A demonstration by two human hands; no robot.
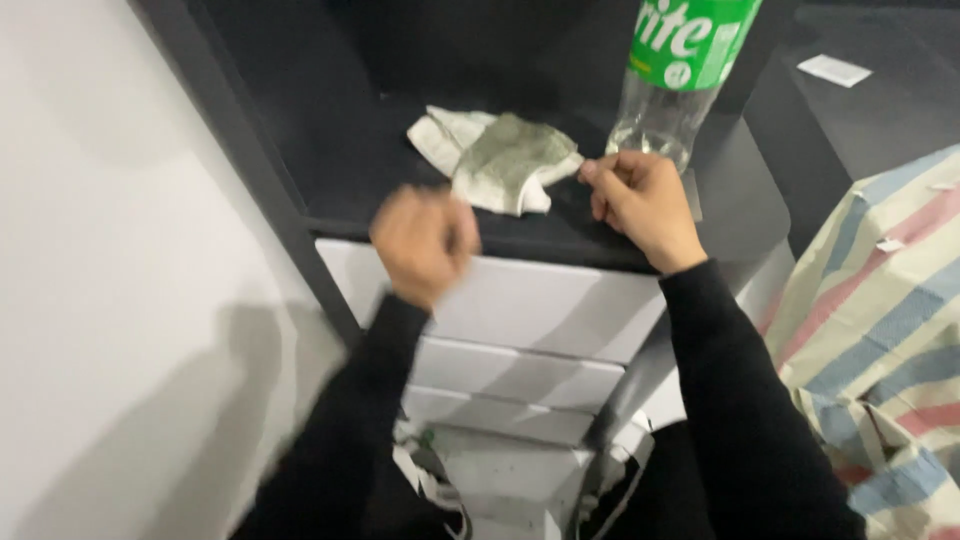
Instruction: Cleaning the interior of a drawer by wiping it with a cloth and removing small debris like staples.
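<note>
A crumpled white and greenish cloth (497,157) lies on the black top of a small cabinet (350,160). My right hand (640,203) rests on that top, fingers curled, pinching the cloth's right corner. My left hand (423,243) is blurred, closed into a fist just in front of the cabinet's front edge, near the cloth's left side; nothing shows in it. A clear plastic bottle with a green label (672,70) stands upright just behind my right hand.
White drawer fronts (520,300) stack below the black top. A white wall (100,250) is on the left. A striped blue, pink and cream fabric (880,320) lies at the right. A white slip (834,69) sits on a dark surface at the back right.
</note>
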